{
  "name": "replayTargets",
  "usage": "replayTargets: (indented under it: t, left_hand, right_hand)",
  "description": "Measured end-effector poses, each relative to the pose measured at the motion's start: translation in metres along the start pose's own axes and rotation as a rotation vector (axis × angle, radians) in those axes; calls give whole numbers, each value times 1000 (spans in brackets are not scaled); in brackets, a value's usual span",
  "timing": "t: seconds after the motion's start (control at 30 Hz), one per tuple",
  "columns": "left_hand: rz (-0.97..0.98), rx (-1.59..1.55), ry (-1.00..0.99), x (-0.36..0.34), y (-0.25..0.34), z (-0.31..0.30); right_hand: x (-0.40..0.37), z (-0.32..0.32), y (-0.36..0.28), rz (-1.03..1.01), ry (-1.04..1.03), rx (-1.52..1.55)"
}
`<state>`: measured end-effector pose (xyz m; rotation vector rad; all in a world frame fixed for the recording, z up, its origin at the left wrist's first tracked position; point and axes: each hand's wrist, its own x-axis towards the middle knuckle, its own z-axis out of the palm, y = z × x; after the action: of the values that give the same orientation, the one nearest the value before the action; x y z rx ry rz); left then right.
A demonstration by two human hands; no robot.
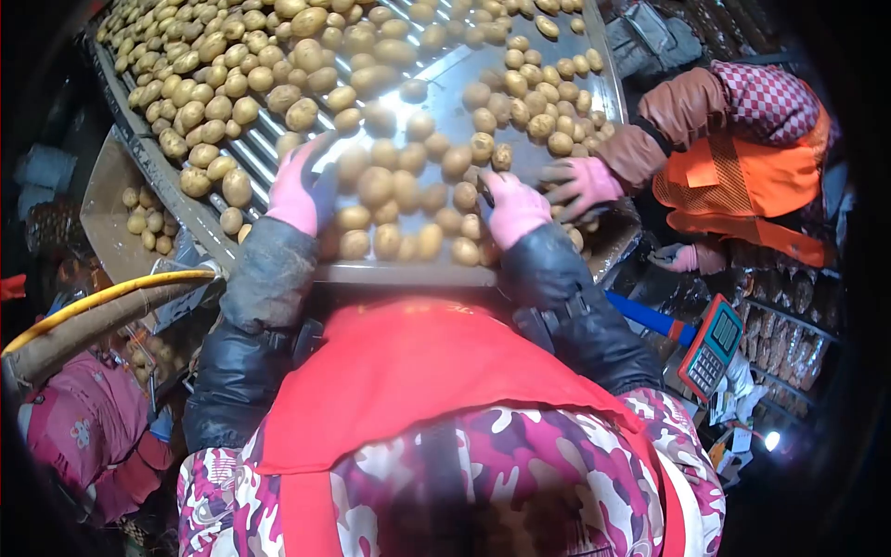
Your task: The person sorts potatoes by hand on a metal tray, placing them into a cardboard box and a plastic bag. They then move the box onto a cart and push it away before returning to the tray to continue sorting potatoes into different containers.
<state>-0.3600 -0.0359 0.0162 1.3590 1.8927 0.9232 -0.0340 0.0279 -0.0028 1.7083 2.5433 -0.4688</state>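
Observation:
My left hand (299, 188), in a pink glove with a dark palm, stands at the left side of a group of potatoes (406, 192) on the metal sorting table (399, 273). Its fingers are stretched out and pointing away from me. On the other side of the same potatoes is my right hand (515, 206), also gloved in pink, its dark fingertips against the nearest ones and its fingers apart. Neither hand is closed around a potato. Several potatoes in the middle are smeared by motion.
A co-worker's gloved hand (585, 186) reaches in close to my right hand. Metal rollers (260, 148) carry more potatoes at the left. A carton (104, 190) with potatoes stands at left, below a yellow-edged bar (111, 302). A scale display (711, 348) is at right.

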Motion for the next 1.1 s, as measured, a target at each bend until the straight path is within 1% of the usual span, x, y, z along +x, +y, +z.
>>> replayTargets:
  t: [0.03,0.07,0.13,0.17,0.2,0.23,0.27,0.3,0.33,0.37,0.4,0.43,0.47,0.5,0.53,0.57,0.6,0.63,0.67,0.7,0.73,0.8,0.83,0.87,0.9,0.93,0.97,1.0,1.07,1.1]
  left_hand:
    - [61,-107,21,1,-11,-2]
    - [-219,-527,-39,-8,-21,-6]
    - [-521,-731,-113,-17,-3,-23]
    - [-423,-734,-142,-29,-5,-24]
    - [-325,-740,-168,-40,-7,-24]
    - [-455,-849,-176,-46,8,-21]
    - [-587,-958,-183,-52,17,-18]
    - [-576,-925,-249,-60,17,-16]
    - [-502,-904,-316,-68,9,-13]
    - [-427,-883,-381,-75,-3,-8]
    - [-352,-861,-446,-83,-10,-5]
    - [-276,-685,-495,-86,12,-12]
    - [-353,-758,-516,-87,15,-6]
    - [-429,-831,-537,-87,17,-1]
    - [-399,-877,-525,-88,20,6]
    - [-370,-923,-513,-90,24,13]
    - [-340,-970,-503,-91,28,20]
    - [-288,-943,-536,-90,29,21]
    - [-292,-923,-528,-94,26,16]
    - [-295,-903,-520,-99,23,12]
    - [-299,-884,-513,-103,20,7]
    - [-234,-918,-476,-113,2,-23]
    - [-437,-1089,-407,-118,3,-41]
    - [-641,-1251,-330,-128,4,-58]
    - [-590,-1109,-283,-144,-4,-68]
    - [-536,-967,-234,-162,-14,-78]
    - [-632,-996,-215,-178,-35,-89]
    - [-727,-1024,-193,-194,-54,-98]
    - [-809,-976,-61,-222,-66,-107]
    - [-846,-946,-14,-235,-71,-112]
  right_hand:
    - [14,-1,-9,31,-62,-3]
    - [30,2,-9,53,-126,-77]
    - [44,-5,-4,8,-109,29]
    - [58,-8,2,-9,-193,40]
    - [65,-23,-4,35,-284,61]
    - [69,-24,-4,74,-289,109]
    - [69,-23,4,95,-241,250]
    - [69,-22,12,110,-192,390]
    - [65,-21,23,107,-86,622]
    - [57,-17,29,250,-47,1157]
    - [59,-20,57,239,-166,1323]
    - [48,-37,48,237,-148,1187]
    - [32,-54,39,236,-128,1051]
    - [28,-51,36,120,-116,903]
    - [25,-59,9,0,-106,752]
    - [7,-80,-16,58,-358,999]
    - [-2,-69,-27,-58,-369,1182]
    - [-1,-75,-41,16,-291,1142]
    - [-1,-81,-51,92,-214,1101]
    - [13,-63,-37,136,-174,1071]
    - [14,-54,-33,146,-48,1038]
    - [7,-47,-32,246,-13,887]
    - [-3,-47,-44,148,-42,809]
    - [-7,-33,-45,-127,-13,599]
    - [-11,-20,-46,-386,72,394]
    - [-9,-8,-62,-593,75,308]
    - [-2,-4,-82,-725,-68,281]
    - [1,1,-102,-918,27,239]
    - [16,7,-134,-1161,-42,195]
    - [26,8,-138,-1162,-48,163]
